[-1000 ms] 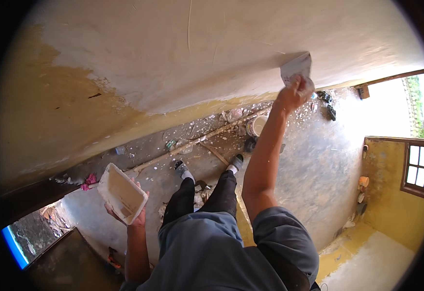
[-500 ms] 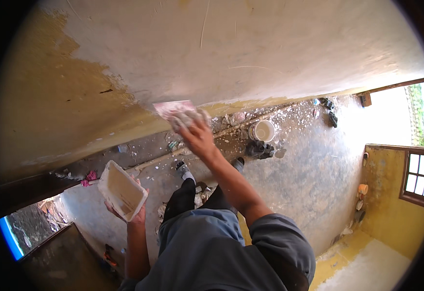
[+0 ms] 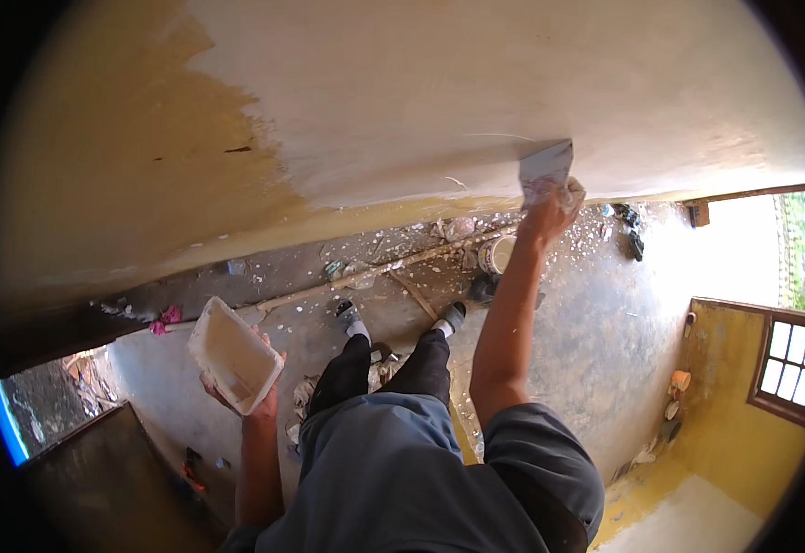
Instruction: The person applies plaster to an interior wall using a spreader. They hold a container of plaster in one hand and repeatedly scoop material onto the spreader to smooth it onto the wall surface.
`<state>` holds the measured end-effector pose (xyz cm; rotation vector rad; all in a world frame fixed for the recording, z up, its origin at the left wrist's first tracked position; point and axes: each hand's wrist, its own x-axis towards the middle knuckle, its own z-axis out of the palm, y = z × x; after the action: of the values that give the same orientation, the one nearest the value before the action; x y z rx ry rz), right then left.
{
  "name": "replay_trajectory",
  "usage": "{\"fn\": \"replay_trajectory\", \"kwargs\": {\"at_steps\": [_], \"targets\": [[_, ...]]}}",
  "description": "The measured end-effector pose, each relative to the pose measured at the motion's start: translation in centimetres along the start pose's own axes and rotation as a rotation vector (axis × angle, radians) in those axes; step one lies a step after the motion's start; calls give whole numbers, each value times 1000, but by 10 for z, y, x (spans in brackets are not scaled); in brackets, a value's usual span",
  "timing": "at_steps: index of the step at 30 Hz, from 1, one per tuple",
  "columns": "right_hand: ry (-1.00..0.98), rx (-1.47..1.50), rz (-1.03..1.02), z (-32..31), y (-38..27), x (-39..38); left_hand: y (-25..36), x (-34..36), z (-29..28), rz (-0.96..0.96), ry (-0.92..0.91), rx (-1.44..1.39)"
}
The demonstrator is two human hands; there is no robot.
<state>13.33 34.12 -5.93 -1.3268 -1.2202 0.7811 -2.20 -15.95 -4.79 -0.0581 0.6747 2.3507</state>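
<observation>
With my right hand (image 3: 554, 212) I grip a wide, flat putty knife (image 3: 547, 164), its blade against the wall (image 3: 402, 101) at the right of a pale, freshly coated area. To the left, older yellow paint (image 3: 135, 166) shows, with a ragged border. My left hand (image 3: 259, 398) is wrapped round the underside of a rectangular, whitish tub (image 3: 234, 358), tilted so that its inside faces me. Pale residue coats the tub's walls. Several thin raised ridges mark the coating near the blade.
A white bucket (image 3: 494, 253) stands on the floor behind my right forearm, a dark bag (image 3: 483, 289) beside it. A long pole (image 3: 329, 288) lies along the wall's foot among scattered white flakes. At the right are a doorway and a barred window (image 3: 797, 355).
My right hand has swept the putty knife along the wall to the right. The tub in my left hand has stayed almost in place.
</observation>
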Motion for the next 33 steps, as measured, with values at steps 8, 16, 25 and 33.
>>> {"fn": "replay_trajectory", "kwargs": {"at_steps": [8,16,25,33], "targets": [[-234,125,-584,94,-63,-196,2,1,6,38,39,43],[-359,-250,-180,47,67,-213,9,-6,-5,63,110,0],[-65,27,333,43,152,-24,9,-9,-14,0,131,-4],[-191,-71,-111,109,89,-243,8,0,5,-6,155,30]]}}
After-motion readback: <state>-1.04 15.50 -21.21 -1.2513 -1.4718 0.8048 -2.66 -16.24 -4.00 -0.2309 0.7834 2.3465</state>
